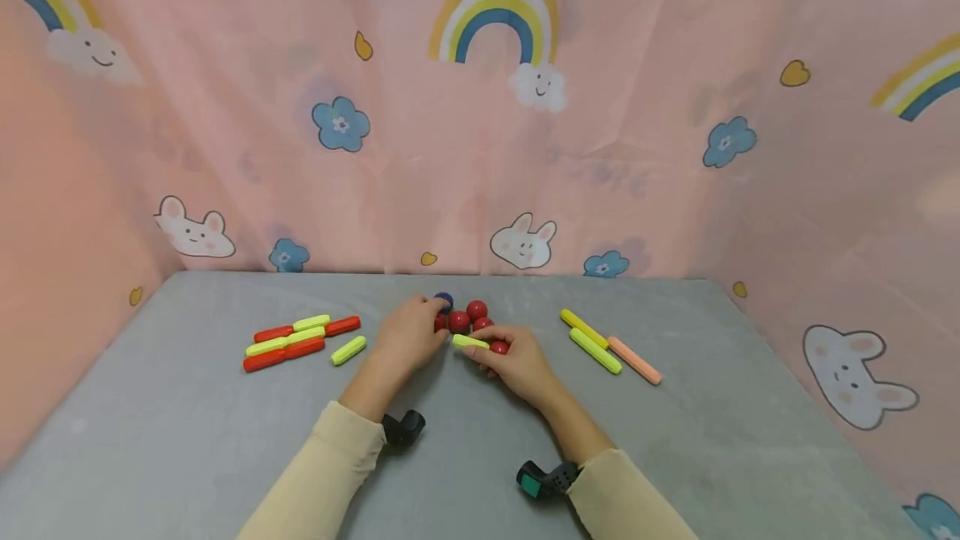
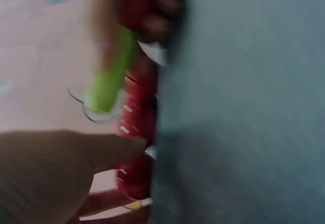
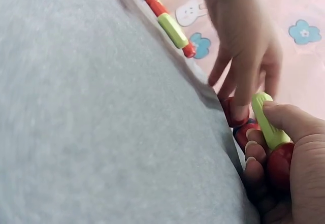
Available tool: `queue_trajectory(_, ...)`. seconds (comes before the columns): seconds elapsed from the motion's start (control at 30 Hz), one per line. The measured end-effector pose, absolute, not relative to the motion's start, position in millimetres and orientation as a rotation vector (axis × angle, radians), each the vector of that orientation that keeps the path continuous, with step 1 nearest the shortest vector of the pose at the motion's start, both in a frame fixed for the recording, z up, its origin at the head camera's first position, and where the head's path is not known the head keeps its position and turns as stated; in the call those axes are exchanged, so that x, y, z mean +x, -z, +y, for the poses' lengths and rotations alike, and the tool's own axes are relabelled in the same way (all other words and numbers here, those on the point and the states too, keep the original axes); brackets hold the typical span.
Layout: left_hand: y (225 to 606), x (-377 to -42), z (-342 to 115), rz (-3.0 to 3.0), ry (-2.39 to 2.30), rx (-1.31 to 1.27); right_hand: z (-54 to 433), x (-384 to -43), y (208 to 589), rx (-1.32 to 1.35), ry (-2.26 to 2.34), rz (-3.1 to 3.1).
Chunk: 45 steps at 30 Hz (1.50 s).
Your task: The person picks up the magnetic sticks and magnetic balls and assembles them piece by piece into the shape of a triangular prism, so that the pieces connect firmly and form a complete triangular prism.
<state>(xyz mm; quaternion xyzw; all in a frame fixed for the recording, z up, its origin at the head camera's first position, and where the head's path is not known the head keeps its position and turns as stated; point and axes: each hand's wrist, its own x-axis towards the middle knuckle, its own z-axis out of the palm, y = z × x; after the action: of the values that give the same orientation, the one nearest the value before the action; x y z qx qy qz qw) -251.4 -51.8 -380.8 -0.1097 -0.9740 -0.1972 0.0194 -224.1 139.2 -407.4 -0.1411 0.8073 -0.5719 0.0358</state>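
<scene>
My left hand (image 1: 411, 330) reaches to the back middle of the table, with a red ball (image 1: 440, 322) between its thumb and fingers. Its fingertips lie close to a dark blue ball (image 1: 445, 301). Between thumb and fingers my right hand (image 1: 517, 363) pinches a short yellow-green stick (image 1: 470, 342). Another red ball (image 3: 281, 164) sits inside that same hand, below the stick. Beside the hands stand more red balls (image 1: 459, 322), close together. The left wrist view is blurred; a row of red balls (image 2: 136, 117) shows there past the thumb.
Left on the grey table (image 1: 465, 473) lie red and yellow-green sticks (image 1: 288, 348) joined in rows, plus one loose yellow-green stick (image 1: 348, 350). To the right are a yellow stick (image 1: 583, 327), a longer yellow-green stick (image 1: 596, 351) and a peach stick (image 1: 634, 360). A pink printed cloth (image 1: 420, 165) hangs behind.
</scene>
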Motion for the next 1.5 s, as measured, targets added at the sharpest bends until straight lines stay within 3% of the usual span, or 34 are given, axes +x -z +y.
queue_trajectory(0.17, 387.5, -250.2, -53.1, -2.944, 0.664, -0.304, 140.4, -235.2, 425.4, -0.426, 1.786, 2.491)
queue_trajectory(0.4, 368.4, -244.1, -54.3, -2.893, 1.075, -0.232, 140.2, -236.4, 426.3, -0.442, 1.778, 2.496)
queue_trajectory(0.6, 359.7, -239.8, -49.1, -2.872, 1.287, -0.33, 139.9, -238.3, 429.1, -0.426, 1.785, 2.506)
queue_trajectory(1.27, 364.6, -245.2, -54.9, -2.902, 1.311, -0.394, 146.6, -240.6, 432.6, -0.359, 1.945, 2.394)
queue_trajectory(1.5, 364.8, -246.0, -54.5, -2.861, 1.341, -0.473, 150.5, -239.3, 430.9, -0.523, 1.907, 2.323)
